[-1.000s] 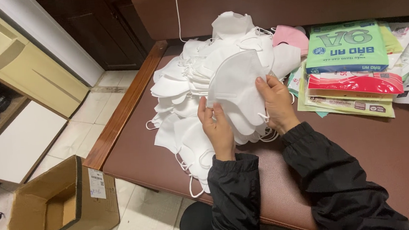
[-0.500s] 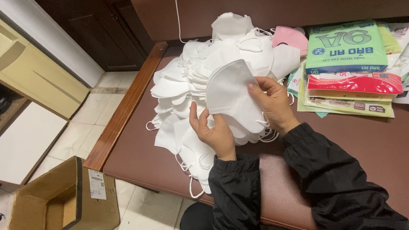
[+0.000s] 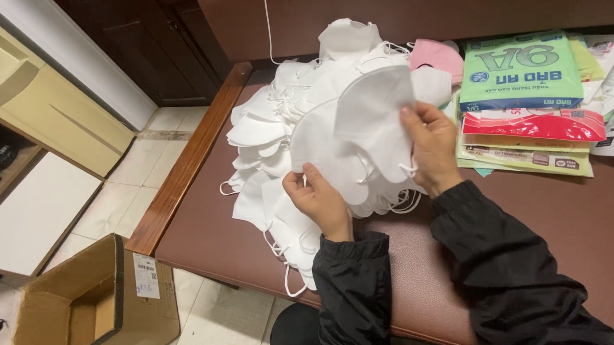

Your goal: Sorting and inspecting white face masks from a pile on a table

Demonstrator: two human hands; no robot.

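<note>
White mask (image 3: pixel 372 120): folded flat, held upright above the pile, kept clear for handling.
Right hand (image 3: pixel 433 148): pinched on its right edge.
Left hand (image 3: pixel 316 197): closed on the lower left edge.
Mask pile (image 3: pixel 276 146): heaped on brown bench (image 3: pixel 581 224).
Packets (image 3: pixel 524 97): stacked alongside, right.
Cardboard box (image 3: pixel 92 313): open, on floor.

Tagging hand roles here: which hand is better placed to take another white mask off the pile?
Left, probably. The left hand only props the lower edge of a white mask, low beside the mask pile. The right hand pinches the raised mask, so it looks occupied.
</note>
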